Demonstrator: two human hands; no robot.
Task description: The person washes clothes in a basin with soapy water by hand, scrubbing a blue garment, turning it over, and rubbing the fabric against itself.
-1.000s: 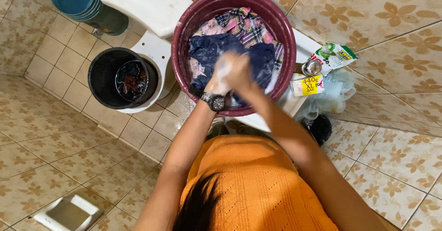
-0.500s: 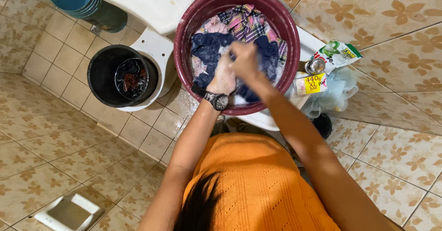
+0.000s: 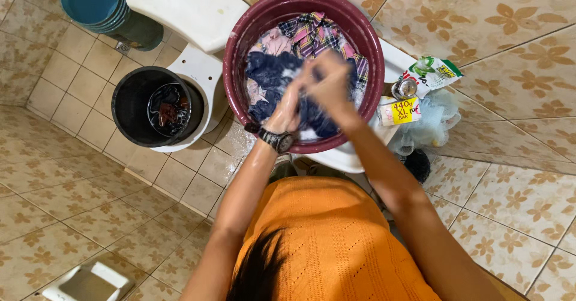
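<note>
Both hands, left hand point(image 3: 287, 106) and right hand point(image 3: 329, 84), press together around a soapy dark blue garment point(image 3: 270, 76) in the maroon basin point(image 3: 240, 43) at upper centre. Scrubbing looks midway (plaid clothes point(image 3: 315, 32) wait behind), while one dark piece sits in the black bucket point(image 3: 129, 106) at left.
</note>
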